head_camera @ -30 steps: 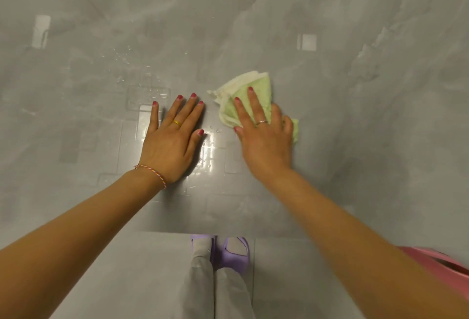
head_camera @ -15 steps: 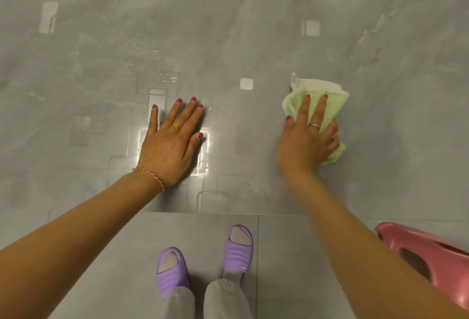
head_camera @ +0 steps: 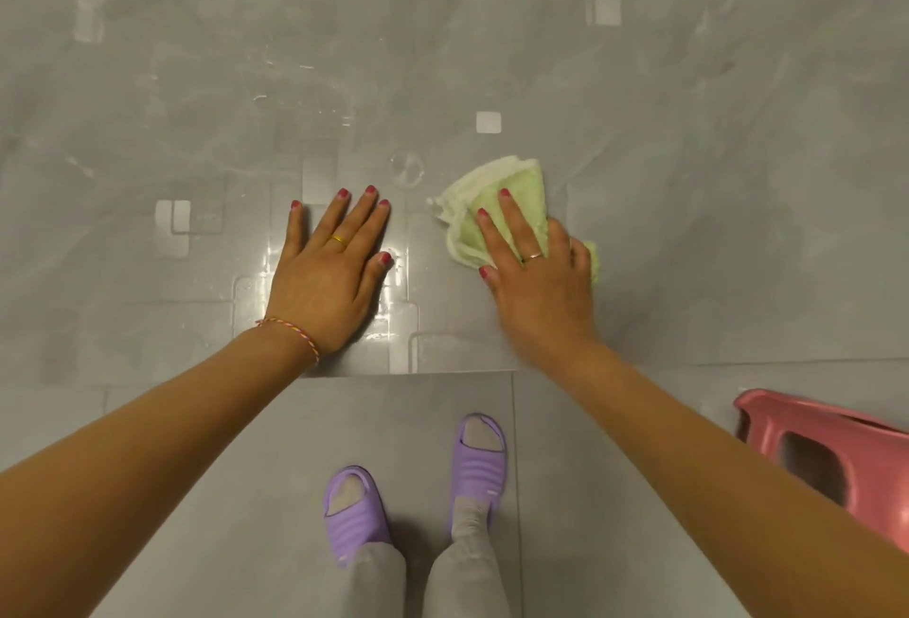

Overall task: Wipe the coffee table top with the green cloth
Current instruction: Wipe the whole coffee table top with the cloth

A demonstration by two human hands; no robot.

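The coffee table top is glossy grey marble and fills the upper part of the head view. A crumpled green cloth with a white edge lies on it near the front edge. My right hand presses flat on the cloth, fingers spread over it, and covers its near half. My left hand rests flat on the bare table top to the left of the cloth, fingers apart, holding nothing. A wet sheen shows around the left hand.
The table's front edge runs across the view just below my wrists. Under it is grey tiled floor with my feet in purple slippers. A pink plastic stool stands at the lower right. Water droplets dot the table's far left.
My right hand has slid the cloth back to the left, toward my left hand, after a sweep to the right. My left hand has stayed planted.
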